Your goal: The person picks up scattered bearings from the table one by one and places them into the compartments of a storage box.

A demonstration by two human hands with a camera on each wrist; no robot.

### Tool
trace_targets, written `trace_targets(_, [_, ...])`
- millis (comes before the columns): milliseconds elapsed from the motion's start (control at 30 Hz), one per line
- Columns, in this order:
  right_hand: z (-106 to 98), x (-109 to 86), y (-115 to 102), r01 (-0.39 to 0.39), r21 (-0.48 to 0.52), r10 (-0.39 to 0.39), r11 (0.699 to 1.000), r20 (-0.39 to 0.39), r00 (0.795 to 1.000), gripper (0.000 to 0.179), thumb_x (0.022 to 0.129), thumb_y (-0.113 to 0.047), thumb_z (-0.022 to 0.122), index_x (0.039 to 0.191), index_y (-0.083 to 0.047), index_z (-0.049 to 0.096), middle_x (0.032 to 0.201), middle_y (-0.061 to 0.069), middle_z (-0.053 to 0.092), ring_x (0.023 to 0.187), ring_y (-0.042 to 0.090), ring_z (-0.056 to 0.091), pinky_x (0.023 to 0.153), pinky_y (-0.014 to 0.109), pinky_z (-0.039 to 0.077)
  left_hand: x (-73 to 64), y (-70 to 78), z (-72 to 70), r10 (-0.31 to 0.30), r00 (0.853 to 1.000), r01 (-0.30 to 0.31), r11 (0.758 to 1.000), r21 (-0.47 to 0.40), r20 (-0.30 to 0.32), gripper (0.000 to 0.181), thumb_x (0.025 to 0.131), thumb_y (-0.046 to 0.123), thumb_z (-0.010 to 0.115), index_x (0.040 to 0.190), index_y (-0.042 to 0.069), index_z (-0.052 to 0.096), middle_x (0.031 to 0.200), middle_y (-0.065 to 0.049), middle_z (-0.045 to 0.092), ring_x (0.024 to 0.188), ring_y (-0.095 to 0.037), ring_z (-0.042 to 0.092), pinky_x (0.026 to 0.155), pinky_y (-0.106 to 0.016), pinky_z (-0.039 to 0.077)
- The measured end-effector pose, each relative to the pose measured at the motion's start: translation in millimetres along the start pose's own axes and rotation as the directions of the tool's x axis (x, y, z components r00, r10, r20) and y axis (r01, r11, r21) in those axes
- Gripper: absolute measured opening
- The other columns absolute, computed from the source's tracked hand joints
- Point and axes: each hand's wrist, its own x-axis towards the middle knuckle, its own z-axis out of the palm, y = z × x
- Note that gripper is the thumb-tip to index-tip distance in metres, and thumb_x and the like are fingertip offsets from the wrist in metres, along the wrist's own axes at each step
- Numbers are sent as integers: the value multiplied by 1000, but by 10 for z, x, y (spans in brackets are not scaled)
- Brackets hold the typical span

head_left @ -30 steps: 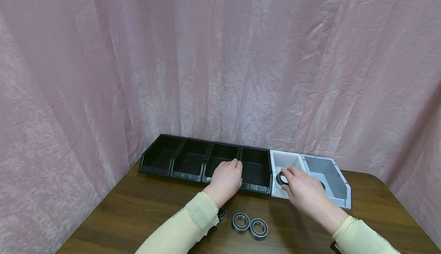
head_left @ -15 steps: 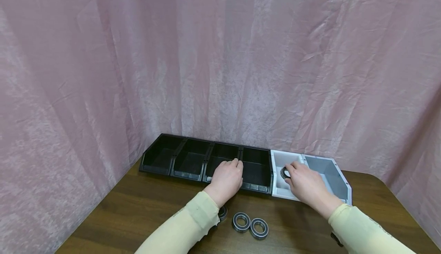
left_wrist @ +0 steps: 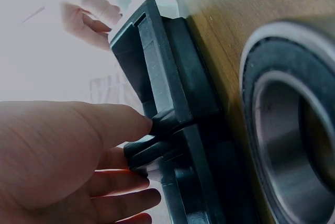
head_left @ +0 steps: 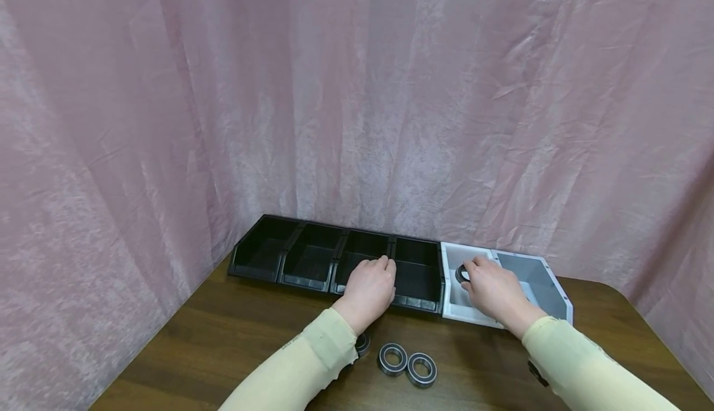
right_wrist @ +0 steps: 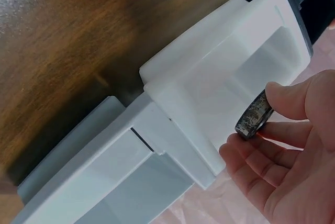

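Observation:
My left hand (head_left: pixel 368 287) grips the divider between two black bins (left_wrist: pixel 172 124), thumb on one side and fingers on the other in the left wrist view. In my right hand (head_left: pixel 493 290) a ball bearing (right_wrist: pixel 253 116) is pinched between thumb and fingertips. It is a thin ring with a dark, mottled outer face in the right wrist view. That hand hangs over the white bin (right_wrist: pixel 209 67), with the bearing (head_left: pixel 460 274) inside its outline in the head view. Two bearings (head_left: pixel 382 362) lie flat on the table side by side, and another (head_left: pixel 365 345) is partly hidden by the left sleeve.
Several black bins (head_left: pixel 307 284) stand joined in a row along the back of the wooden table (head_left: pixel 212 324). The white bin follows on the right, then a grey bin (head_left: pixel 549 293) at the end. A pink curtain (head_left: pixel 357 119) hangs close behind them.
My right hand has moved slightly back over the white bin with the bearing still pinched. The left hand keeps its hold on the black bins, and the bearings on the table stay put.

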Motion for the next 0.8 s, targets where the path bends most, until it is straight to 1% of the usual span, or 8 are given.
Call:
trace_targets(233, [39,57,17,-21,-12,21,1000,38,999,24,96,-16,86,104,0,70,91,11,60,77,28,61,61,48,57,5,1,2,-7,1000,7,1000,-2,22,46,101,34,82,137,5,74,135,-10,76,117,-19,76,103,-35,60])
trace_targets(333, [76,83,8,-25,-23,27,999,61,998,24,96,-16,86,102,-1,69,91,11,60,78,28,62,62,49,58,2,3,9,-9,1000,9,1000,-6,23,46,102,34,81,137,5,74,135,-10,75,117,-19,76,104,-36,60])
trace_targets(433, [127,104,-7,-10,-36,13,999,74,997,23,95,-17,86,100,-1,70,90,10,60,82,30,64,65,51,59,-1,7,14,-7,1000,7,1000,-4,13,46,102,34,81,137,5,75,134,-10,76,116,-19,76,102,-36,60])
trace_targets(533, [187,109,-12,11,-48,-8,999,65,998,23,93,-16,88,97,-2,70,88,10,60,85,32,65,69,53,60,-2,11,23,-5,1000,5,1000,-2,3,46,101,34,82,136,5,75,134,-10,76,115,-19,76,102,-36,61])
trace_targets(700, [264,129,4,50,-71,-48,996,25,999,23,90,-13,90,94,-2,70,86,10,60,85,34,65,75,53,59,3,11,24,-12,1000,12,1000,3,0,46,101,34,82,136,5,75,134,-9,76,116,-19,76,102,-35,60])
trace_targets(800, [295,151,15,59,-79,-57,995,26,998,22,89,-12,89,93,-2,70,86,11,60,84,35,64,76,53,58,3,6,22,-13,1000,13,1000,3,4,47,100,35,83,136,5,75,134,-9,76,115,-19,76,101,-35,61])
